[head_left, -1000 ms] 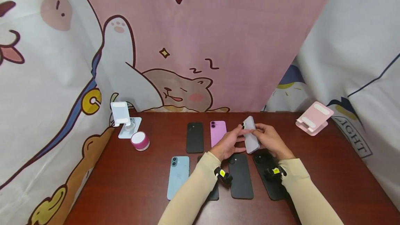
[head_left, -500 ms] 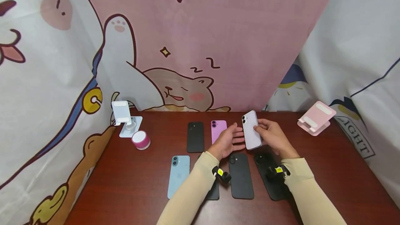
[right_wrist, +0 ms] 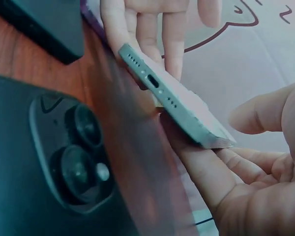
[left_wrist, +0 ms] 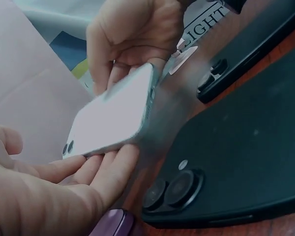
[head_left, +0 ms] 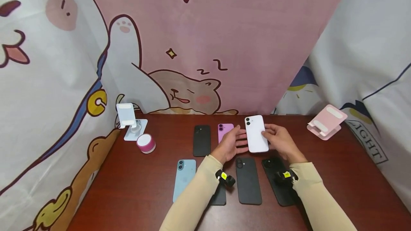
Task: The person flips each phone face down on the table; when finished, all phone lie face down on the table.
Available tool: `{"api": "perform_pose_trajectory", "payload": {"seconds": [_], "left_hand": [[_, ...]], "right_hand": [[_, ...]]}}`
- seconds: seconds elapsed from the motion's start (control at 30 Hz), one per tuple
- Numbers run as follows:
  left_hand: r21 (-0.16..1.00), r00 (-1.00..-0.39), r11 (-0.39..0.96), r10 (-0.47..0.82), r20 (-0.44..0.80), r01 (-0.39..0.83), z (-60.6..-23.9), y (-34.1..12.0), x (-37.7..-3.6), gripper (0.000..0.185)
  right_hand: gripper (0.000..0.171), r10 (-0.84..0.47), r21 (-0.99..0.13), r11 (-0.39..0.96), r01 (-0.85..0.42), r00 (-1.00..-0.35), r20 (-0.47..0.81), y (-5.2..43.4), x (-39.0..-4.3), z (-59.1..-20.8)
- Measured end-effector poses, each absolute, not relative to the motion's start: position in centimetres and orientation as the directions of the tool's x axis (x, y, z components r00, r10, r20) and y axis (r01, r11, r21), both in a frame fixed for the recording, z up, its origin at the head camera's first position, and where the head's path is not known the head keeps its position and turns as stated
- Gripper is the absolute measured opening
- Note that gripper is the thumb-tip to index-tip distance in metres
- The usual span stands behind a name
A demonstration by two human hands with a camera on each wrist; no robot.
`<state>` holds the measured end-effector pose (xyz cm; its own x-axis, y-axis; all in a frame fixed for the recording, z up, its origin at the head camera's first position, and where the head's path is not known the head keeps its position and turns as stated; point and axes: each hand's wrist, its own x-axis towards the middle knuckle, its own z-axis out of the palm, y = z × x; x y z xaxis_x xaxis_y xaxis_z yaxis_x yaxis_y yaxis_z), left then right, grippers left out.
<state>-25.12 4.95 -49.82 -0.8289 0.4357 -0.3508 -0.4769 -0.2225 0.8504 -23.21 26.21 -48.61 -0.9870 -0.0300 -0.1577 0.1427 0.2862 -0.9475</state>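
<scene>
A white smartphone [head_left: 257, 133] is raised above the far part of the table, its back with two camera lenses facing up. My right hand [head_left: 282, 142] holds it by the right side, fingers underneath and thumb over the edge. In the right wrist view the smartphone's charging-port end [right_wrist: 160, 91] shows. My left hand [head_left: 228, 145] is at its left side; in the left wrist view the fairly straight fingers [left_wrist: 105, 172] touch the long edge, thumb apart. Below lie a black smartphone [head_left: 248, 181] and another black smartphone [head_left: 277, 184], partly under my right wrist.
Left of my hands are a purple smartphone [head_left: 224, 131], a black smartphone [head_left: 201, 140], a light blue smartphone [head_left: 184, 179] and a dark one [head_left: 219, 195] under my left forearm. A white phone stand [head_left: 126, 115], a pink-white round jar [head_left: 146, 144] and a pink stand [head_left: 327, 120] stand farther out.
The white smartphone has turned from a steep tilt to show its back fully and shifted slightly left. My left hand has moved off its top edge to its left side, fingers spread.
</scene>
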Motion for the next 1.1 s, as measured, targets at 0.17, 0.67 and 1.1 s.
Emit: {"api": "perform_pose_trajectory", "payload": {"seconds": [0.17,0.67,1.1], "left_hand": [[0.856,-0.828,-0.206,0.432,-0.356,-0.475,-49.9,5.4,-25.0,0.067],[0.904,-0.874,-0.16,0.368,-0.318,-0.397,-49.2,6.3,-24.5,0.064],[0.936,-0.876,-0.08,0.386,-0.288,-0.343,-49.2,6.2,-24.3,0.064]], "right_hand": [[0.057,-0.008,-0.936,0.314,0.161,-0.985,-0.172,26.5,-23.4,-49.4],[0.063,0.024,-0.841,0.523,0.138,-0.989,-0.147,26.0,-23.9,-49.6],[0.063,-0.023,-0.829,0.533,0.168,-0.977,-0.213,26.5,-23.6,-49.3]]}}
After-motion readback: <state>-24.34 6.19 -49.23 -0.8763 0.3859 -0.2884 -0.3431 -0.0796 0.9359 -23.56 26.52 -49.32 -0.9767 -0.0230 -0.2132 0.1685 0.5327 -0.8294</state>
